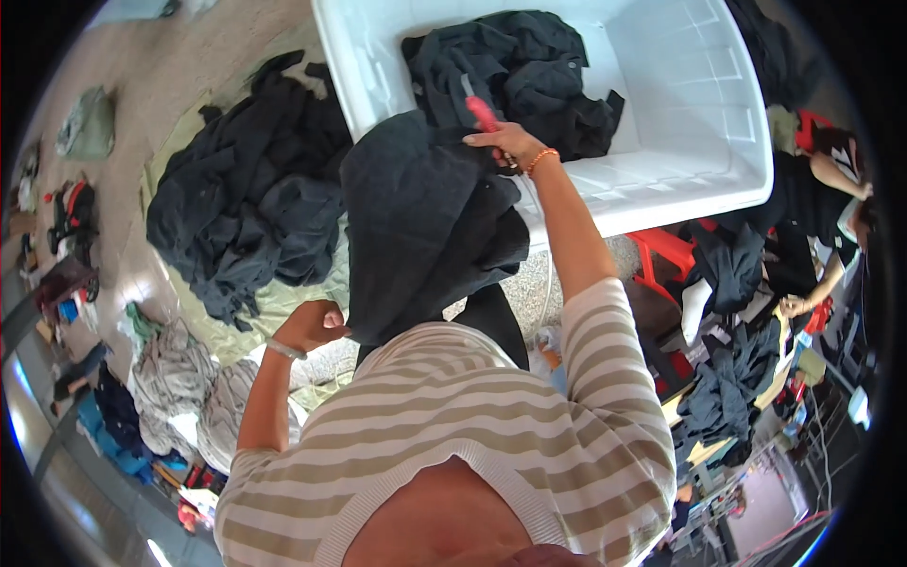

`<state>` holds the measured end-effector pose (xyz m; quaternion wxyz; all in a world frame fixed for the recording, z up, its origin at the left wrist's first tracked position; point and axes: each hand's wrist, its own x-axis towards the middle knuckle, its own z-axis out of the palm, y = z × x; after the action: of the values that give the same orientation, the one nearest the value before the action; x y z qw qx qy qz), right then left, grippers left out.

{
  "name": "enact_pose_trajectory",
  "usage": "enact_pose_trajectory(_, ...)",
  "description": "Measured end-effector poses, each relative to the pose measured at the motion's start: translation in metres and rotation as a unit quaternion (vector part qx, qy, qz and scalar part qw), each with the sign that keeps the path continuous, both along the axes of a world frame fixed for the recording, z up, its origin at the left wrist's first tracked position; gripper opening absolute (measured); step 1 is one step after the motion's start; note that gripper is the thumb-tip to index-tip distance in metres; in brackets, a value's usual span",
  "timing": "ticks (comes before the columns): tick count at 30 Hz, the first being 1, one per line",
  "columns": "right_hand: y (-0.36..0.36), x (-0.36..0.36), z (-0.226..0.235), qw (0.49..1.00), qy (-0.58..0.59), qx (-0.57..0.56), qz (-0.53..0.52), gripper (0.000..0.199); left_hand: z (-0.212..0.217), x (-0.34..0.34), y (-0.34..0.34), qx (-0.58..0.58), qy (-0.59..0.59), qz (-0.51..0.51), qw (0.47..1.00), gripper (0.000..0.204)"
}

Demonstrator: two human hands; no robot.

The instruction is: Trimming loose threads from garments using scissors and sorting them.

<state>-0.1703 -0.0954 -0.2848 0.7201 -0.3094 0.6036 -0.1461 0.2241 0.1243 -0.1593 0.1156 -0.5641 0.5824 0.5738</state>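
A dark garment (411, 222) is draped over my lap and up against the near rim of a white plastic tub (671, 203). My right hand (515, 146) is closed round a red-handled tool (482, 113) with a thin metal tip, above the garment's upper edge. Its exact kind does not show. A thin white cord (548, 255) hangs down just below that hand. On the garment's left edge, my left hand (312, 326) is closed with curled fingers, seemingly pinching the cloth; its fingertips are partly hidden. More dark garments (510, 61) lie crumpled inside the tub.
A big heap of dark garments (250, 198) lies on a pale sheet (213, 326) to my left. Grey striped cloth (175, 378) is bunched nearer me. A red stool (661, 250) stands by the tub's right side. Other people's arms (817, 288) show at far right.
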Motion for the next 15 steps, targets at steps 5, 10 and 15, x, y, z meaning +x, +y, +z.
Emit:
enact_pose_trajectory(5, 0.008, 0.002, 0.002, 1.000, 0.003, -0.003, 0.009, 0.028, 0.012, -0.051, -0.090, -0.274, 0.108, 0.084, 0.952, 0.021)
enact_pose_trajectory(10, 0.039, 0.001, 0.104, 0.990, -0.075, -0.116, 0.000, 0.032, 0.005, -0.132, -0.184, -0.461, 0.170, -0.077, 0.867, 0.046)
enact_pose_trajectory(15, 0.088, -0.023, 0.190, 0.953, -0.173, -0.245, 0.034, 0.019, 0.013, -0.192, -0.214, -0.287, 0.334, -0.201, 0.875, 0.063)
